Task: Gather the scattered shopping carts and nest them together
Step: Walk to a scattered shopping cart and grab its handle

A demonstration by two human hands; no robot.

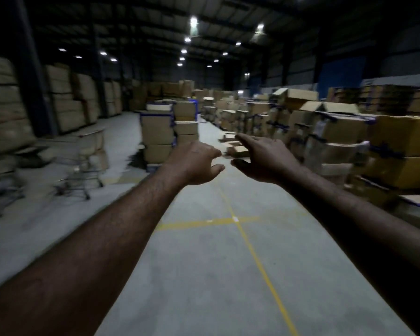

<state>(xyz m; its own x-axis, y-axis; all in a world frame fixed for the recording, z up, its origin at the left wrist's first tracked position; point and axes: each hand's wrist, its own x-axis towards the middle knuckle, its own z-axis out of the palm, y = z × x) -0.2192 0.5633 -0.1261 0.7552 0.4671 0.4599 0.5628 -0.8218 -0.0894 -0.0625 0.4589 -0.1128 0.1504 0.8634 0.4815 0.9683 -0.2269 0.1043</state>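
Observation:
A metal wire shopping cart [83, 161] stands on the concrete floor at the left, blurred, in front of stacked boxes. A second blurred cart-like frame [3, 187] shows at the far left edge. Both my arms stretch forward over the aisle. My left hand [194, 163] hangs in the air with loosely curled fingers and holds nothing. My right hand [264, 158] is beside it, fingers spread and extended, also empty. Neither hand touches a cart; the nearer cart is well to the left of my left hand.
A tall stack of cardboard boxes [165, 134] stands mid-aisle ahead. Rows of boxes [349, 139] line the right side, and wrapped pallets [7, 107] fill the left. Loose flat cardboard [235, 146] lies on the floor. Yellow floor lines [238, 221] cross in the aisle.

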